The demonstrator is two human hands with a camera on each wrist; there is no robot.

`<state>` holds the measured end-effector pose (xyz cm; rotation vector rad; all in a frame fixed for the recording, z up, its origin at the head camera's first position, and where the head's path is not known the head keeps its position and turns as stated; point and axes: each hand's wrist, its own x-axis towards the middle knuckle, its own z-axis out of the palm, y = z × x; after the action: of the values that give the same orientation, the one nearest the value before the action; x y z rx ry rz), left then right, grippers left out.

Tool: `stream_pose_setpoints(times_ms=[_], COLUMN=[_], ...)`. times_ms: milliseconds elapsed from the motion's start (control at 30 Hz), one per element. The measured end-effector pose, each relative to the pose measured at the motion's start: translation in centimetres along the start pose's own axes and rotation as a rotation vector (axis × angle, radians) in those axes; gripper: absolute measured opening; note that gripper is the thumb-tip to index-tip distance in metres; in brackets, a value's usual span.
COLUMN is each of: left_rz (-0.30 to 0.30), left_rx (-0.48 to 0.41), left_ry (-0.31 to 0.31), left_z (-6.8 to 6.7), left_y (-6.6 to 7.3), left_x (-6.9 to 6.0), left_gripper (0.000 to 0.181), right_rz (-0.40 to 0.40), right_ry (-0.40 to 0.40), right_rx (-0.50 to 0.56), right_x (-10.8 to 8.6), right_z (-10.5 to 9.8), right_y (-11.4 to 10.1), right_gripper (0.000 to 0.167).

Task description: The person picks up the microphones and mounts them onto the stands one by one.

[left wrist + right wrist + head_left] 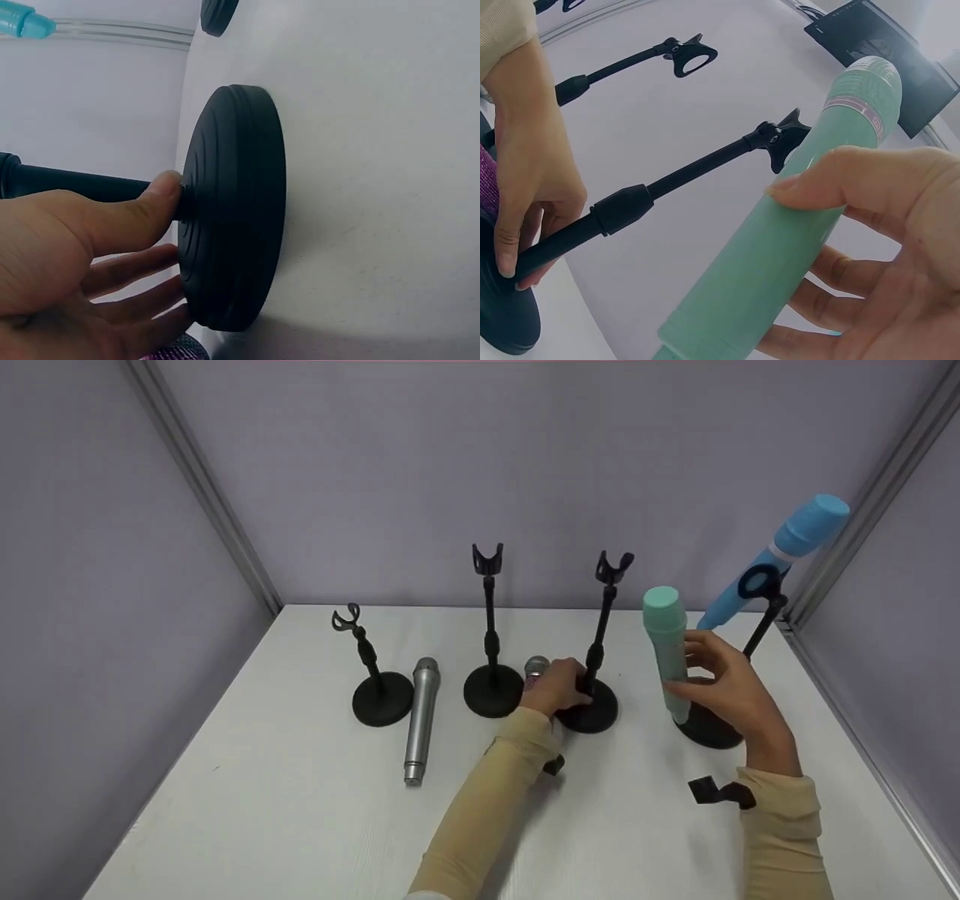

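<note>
My left hand (555,686) pinches the lower pole of a black microphone stand (602,634), just above its round base (240,210). That stand's clip is vacant. A microphone with a silver head (536,665) and purple glittery body lies by the left hand, which covers much of it. My right hand (731,686) holds a mint green microphone (666,641) between thumb and fingers, head up and slightly tilted. In the right wrist view, this green microphone (780,240) overlaps the clip of the gripped stand; whether they touch, I cannot tell.
A blue microphone (814,525) leans in the clip of the rightmost stand (709,729), behind the right hand. Left of the hands are two more stands, a tall one (493,690) and a short one (382,699). A silver microphone (423,720) lies between them on the white table (300,810).
</note>
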<state>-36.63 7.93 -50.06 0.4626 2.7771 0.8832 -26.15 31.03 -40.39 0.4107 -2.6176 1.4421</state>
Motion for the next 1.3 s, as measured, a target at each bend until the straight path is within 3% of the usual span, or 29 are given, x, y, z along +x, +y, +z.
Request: stream_pose_setpoints(times_ms=[333,600,967,1133,1300], left_rz=[0.079,0.118,0.071,0.053,0.073], left_rx=[0.042,-0.001,-0.030,-0.044,-0.074], left_ry=[-0.021,-0.034,-0.068,-0.050,-0.034], left_z=[0.4,0.7,1.0,1.3,1.6], left_y=[0.6,0.3,0.6,0.5,0.2], left_x=[-1.3,-2.2,-3.9,-4.8,-5.4], left_gripper=[0.029,0.019,0.019,0.018,0.016], right_rz=[-0.021,-0.022,-0.028,-0.024,-0.031], right_ry=[0.013,0.011,0.014,0.013,0.019], right_rx=[-0.001,0.037,0.034,0.033,0.036], right_x=[-0.2,-0.2,-0.3,-0.4,-0.3], right_z=[-0.2,-0.3,-0.6,-0.7,-0.7], right_y=[-0.1,-0.1,-0.2,-0.2,-0.2], right_gripper=[0.065,0.064,0.065,0.066,0.065])
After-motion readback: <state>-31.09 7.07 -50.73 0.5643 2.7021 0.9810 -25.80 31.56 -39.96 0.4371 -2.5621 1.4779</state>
